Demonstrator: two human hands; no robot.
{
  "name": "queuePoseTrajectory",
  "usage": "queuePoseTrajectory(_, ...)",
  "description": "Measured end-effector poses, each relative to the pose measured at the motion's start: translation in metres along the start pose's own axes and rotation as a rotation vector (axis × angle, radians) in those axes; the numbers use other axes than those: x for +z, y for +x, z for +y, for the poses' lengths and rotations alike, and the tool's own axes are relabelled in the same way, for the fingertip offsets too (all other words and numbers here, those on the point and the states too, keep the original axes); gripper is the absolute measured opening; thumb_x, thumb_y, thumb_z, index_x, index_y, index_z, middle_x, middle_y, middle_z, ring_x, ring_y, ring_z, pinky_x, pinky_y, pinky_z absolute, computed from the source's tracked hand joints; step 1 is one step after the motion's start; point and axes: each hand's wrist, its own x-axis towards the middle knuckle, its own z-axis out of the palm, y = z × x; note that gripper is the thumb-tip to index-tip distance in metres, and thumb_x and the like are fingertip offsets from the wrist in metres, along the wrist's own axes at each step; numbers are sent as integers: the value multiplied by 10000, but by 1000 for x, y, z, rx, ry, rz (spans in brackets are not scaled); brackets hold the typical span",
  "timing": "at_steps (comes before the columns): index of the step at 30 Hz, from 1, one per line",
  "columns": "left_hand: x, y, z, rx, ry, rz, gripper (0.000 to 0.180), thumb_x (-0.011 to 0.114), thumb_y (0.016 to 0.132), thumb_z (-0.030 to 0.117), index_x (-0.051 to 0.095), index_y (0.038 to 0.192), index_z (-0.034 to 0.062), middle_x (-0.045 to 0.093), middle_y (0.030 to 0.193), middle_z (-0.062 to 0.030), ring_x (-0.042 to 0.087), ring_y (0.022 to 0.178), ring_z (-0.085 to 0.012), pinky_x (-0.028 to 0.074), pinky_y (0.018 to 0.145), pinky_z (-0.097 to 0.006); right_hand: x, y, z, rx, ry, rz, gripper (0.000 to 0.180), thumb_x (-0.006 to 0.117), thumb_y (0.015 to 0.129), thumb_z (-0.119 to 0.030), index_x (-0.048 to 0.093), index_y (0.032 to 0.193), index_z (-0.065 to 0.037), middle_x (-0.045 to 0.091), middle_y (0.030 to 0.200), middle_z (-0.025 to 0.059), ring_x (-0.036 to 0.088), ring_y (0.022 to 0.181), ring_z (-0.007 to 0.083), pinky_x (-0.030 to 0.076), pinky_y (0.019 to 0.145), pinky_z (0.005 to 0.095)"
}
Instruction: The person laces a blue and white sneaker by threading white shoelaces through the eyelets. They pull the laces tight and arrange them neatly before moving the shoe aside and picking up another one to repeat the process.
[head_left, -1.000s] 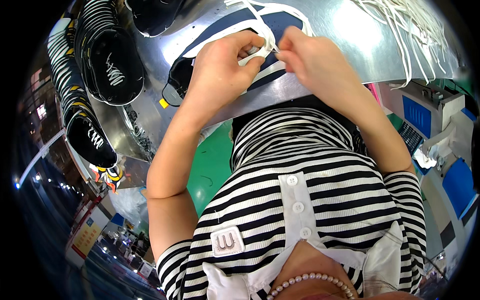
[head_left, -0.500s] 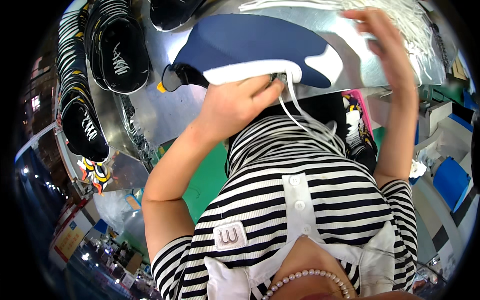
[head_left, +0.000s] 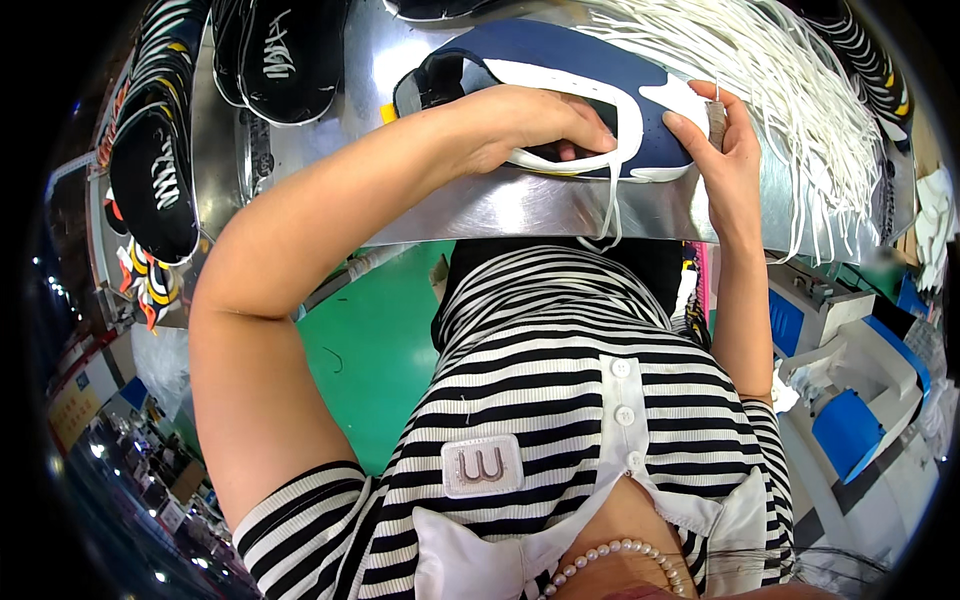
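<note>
A navy and white shoe upper (head_left: 560, 50) lies on its side on the metal table, its white-rimmed throat toward me. My left hand (head_left: 525, 125) reaches into that opening, fingers bent and partly hidden, gripping near the toe end of the rim. From there a white shoelace (head_left: 614, 205) hangs in a loop over the table's front edge. Beside the toe, my right hand (head_left: 728, 150) is closed around a short tan-wrapped tool (head_left: 716, 125) with a thin metal tip pointing away from me.
Many loose white laces (head_left: 790, 110) spread across the right of the metal table (head_left: 450, 210). Black shoe uppers (head_left: 290, 60) stand at the left, with a long stacked row (head_left: 155, 190) beyond them. Another row of stacked uppers (head_left: 860, 60) is at the far right.
The upper has turned so its throat opening faces me. My left hand has moved into the opening. My right hand has come down from the lace pile to the toe, tool in its fingers.
</note>
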Motion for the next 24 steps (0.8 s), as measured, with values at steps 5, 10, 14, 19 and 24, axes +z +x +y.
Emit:
queuePoseTrajectory(5, -7, 32, -30, 564, 335, 536, 190, 696, 759, 206, 757, 888, 81, 721, 853, -120, 681, 799, -283, 528, 761, -359, -9, 1, 6, 275, 199, 62, 457, 762, 851, -167, 548, 1219, -2, 685, 968, 127, 659, 831, 147, 525, 729, 262)
queuePoseTrajectory(10, -1, 22, -18, 598, 259, 446, 210, 714, 786, 239, 770, 908, 77, 733, 852, -104, 682, 778, -232, 523, 776, -327, -15, 2, 5, 348, 154, -2, 436, 742, 874, -205, 545, 1207, -4, 691, 944, 104, 665, 775, 130, 514, 651, 250)
queuePoseTrajectory(14, 3, 21, -11, 535, 165, 340, 253, 743, 831, 193, 752, 1008, 12, 724, 908, -45, 635, 804, -106, 513, 778, -259, -22, 2, 10, 377, 195, -50, 437, 736, 879, -227, 548, 1203, -3, 688, 931, 81, 653, 744, 100, 487, 603, 217)
queuePoseTrajectory(19, 4, 25, -8, 498, 274, 361, 250, 718, 782, 259, 769, 934, 67, 738, 867, -71, 672, 805, -160, 509, 801, -272, -29, -1, 20, 393, 272, -97, 386, 744, 874, -224, 558, 1133, -5, 658, 884, 43, 631, 709, 62, 446, 526, 163)
queuePoseTrajectory(24, 6, 24, -13, 536, 335, 337, 227, 687, 776, 241, 756, 887, 55, 728, 843, -87, 672, 779, -192, 514, 766, -299, -26, -11, 13, 336, 296, -50, 417, 743, 876, -227, 547, 1154, 14, 660, 923, 58, 634, 723, 66, 470, 558, 172)
